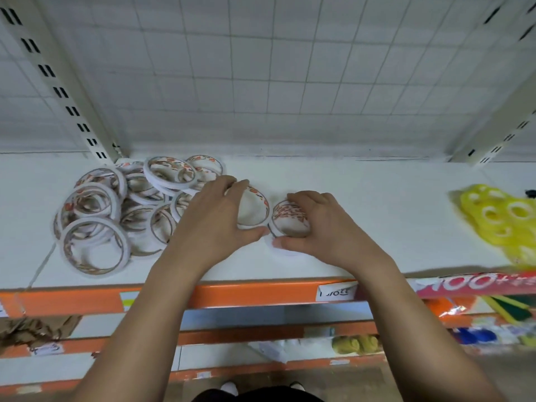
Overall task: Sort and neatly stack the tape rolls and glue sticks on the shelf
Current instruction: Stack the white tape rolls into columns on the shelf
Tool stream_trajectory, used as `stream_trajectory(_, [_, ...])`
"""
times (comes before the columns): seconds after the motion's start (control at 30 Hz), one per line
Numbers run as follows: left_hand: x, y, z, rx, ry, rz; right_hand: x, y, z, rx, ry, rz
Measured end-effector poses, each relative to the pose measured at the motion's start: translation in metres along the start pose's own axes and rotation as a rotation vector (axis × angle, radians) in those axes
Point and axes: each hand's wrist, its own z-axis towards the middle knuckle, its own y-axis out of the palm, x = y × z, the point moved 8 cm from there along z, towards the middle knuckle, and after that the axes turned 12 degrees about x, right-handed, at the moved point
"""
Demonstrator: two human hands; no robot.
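- The white shelf is carrying all of it, with a wire-grid back panel standing behind. I am not seeing any glue sticks on it.
- The loose pile of tape rolls is sprawling at the left end, some rolls leaning on others. It is sitting just beside the left forearm, so a careless sweep back for the next roll could be sending leaners rolling toward the orange front edge.
- Yellow plastic pieces are lying at the far right, well apart from the work and not blocking anything.
- The left hand is gripping one roll, its fingers curled over the far rim and the thumb under the near side.
- The right hand is curling round a second roll, thumb pressing at its near edge.
- The left roll is tilting up off the shelf, and the right roll is resting mid-shelf with what looks like another white rim beneath it. The two are almost touching. If the tilted one is set down off-centre, I judge the small stack would be sliding apart.
- A handwritten price label is hanging on the orange front edge, below the right wrist.
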Motion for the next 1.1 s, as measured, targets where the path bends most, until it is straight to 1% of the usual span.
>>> stream_trajectory(0.1, [0.004,0.007,0.001,-0.016,-0.006,-0.019,0.003,0.001,-0.001,-0.036,-0.007,0.061])
stream_trajectory(0.23, [0.016,0.014,0.006,-0.017,0.0,-0.066,0.016,-0.005,-0.006,-0.087,0.059,0.212])
stream_trajectory(0.37, [0.041,0.028,0.012,-0.044,0.035,-0.126,0.034,-0.012,-0.009,-0.091,0.098,0.202])
stream_trajectory(0.53, [0.059,0.054,0.012,-0.13,0.076,-0.188,0.04,-0.022,-0.016,-0.119,0.078,0.248])
stream_trajectory(0.73, [0.053,0.062,0.006,-0.189,0.045,-0.287,0.046,-0.012,-0.015,-0.118,0.077,0.319])
stream_trajectory(0.83, [0.042,0.059,0.004,-0.234,-0.011,-0.337,0.047,-0.007,-0.012,-0.114,0.053,0.323])
stream_trajectory(0.9, [0.033,0.055,0.001,-0.247,-0.041,-0.303,0.05,-0.008,-0.012,-0.094,0.044,0.318])
stream_trajectory(1.03, [0.023,0.048,-0.005,-0.199,-0.072,-0.267,0.054,-0.007,-0.012,-0.085,0.057,0.298])
stream_trajectory(1.1, [0.022,0.05,-0.007,-0.203,-0.079,-0.255,0.056,-0.007,-0.011,-0.072,0.059,0.275])
